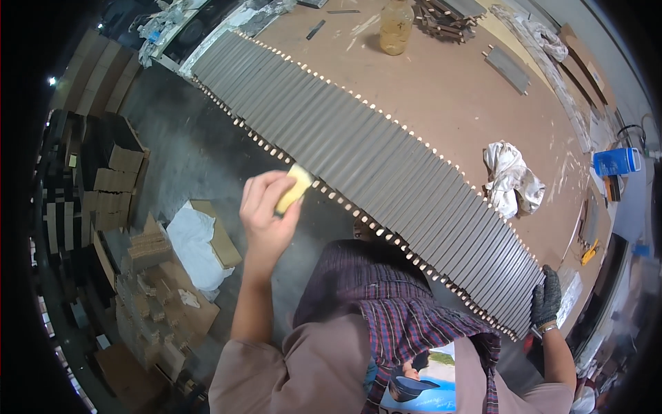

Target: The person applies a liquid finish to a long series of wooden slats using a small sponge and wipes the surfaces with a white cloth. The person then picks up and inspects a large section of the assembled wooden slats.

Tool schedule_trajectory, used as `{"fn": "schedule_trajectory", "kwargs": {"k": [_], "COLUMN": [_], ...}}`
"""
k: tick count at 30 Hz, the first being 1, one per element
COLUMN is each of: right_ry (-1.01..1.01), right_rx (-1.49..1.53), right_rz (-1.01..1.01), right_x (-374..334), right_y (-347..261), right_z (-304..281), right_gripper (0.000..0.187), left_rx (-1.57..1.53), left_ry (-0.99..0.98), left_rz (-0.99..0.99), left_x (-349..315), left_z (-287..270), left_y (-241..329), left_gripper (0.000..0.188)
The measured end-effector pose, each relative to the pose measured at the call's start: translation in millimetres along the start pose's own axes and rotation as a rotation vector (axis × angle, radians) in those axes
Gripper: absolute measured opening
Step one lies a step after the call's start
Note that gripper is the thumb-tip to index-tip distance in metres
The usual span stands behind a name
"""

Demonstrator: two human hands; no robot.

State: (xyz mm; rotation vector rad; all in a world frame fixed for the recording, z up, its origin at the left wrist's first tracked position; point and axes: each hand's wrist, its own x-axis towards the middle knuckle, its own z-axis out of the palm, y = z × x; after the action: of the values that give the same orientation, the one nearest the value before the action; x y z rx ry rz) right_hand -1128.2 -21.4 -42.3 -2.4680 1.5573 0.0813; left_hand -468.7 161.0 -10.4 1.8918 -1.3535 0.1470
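Observation:
A long row of dark grey wooden slats [358,152] lies side by side across a brown workbench [441,90], their pale ends showing along both edges. My left hand [265,210], bare, holds a yellow sponge [295,188] against the near ends of the slats, about midway along the row. My right hand [546,297] wears a dark glove and rests on the right end of the row, fingers curled over the last slats.
A jar of amber liquid [396,26] stands at the bench's far side, a stack of slats [448,15] beside it. A crumpled white rag [512,176] lies right of the row. One loose slat [507,69] lies apart. Cardboard boxes [117,179] crowd the floor at left.

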Motion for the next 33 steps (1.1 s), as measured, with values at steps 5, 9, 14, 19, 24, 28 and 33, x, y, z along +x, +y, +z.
{"fn": "schedule_trajectory", "kwargs": {"k": [5,9,14,19,24,28,33], "right_ry": [0.01,0.01,0.01,0.026,0.136,0.369,0.326], "right_rx": [0.042,0.015,0.01,0.044,-0.066,0.319,0.162], "right_rz": [-0.012,0.012,-0.015,-0.012,0.057,0.09,-0.043], "right_x": [7.4,6.5,4.9,4.0,8.6,11.6,57.8], "right_y": [-8.9,-9.8,-10.1,-14.6,-34.7,-70.5,-209.3], "right_z": [-6.6,-3.9,-2.3,-3.2,-8.9,9.8,10.1], "right_gripper": [0.062,0.063,0.062,0.057,0.061,0.066,0.06], "left_rx": [-0.026,0.009,-0.026,-0.03,-0.033,-0.017,0.011], "left_ry": [-0.096,-0.062,-0.002,-0.022,0.085,0.123,0.144], "left_rz": [0.005,-0.062,-0.04,-0.091,-0.172,-0.114,-0.09], "left_x": [-19.7,-35.1,-19.5,-50.1,-30.1,10.9,57.4], "left_z": [11.9,1.7,25.3,-4.6,-33.9,-47.9,-71.2], "left_y": [9.6,19.0,29.0,30.2,-20.9,-79.1,-168.0], "left_gripper": [0.036,0.037,0.036,0.029,0.034,0.033,0.036]}}
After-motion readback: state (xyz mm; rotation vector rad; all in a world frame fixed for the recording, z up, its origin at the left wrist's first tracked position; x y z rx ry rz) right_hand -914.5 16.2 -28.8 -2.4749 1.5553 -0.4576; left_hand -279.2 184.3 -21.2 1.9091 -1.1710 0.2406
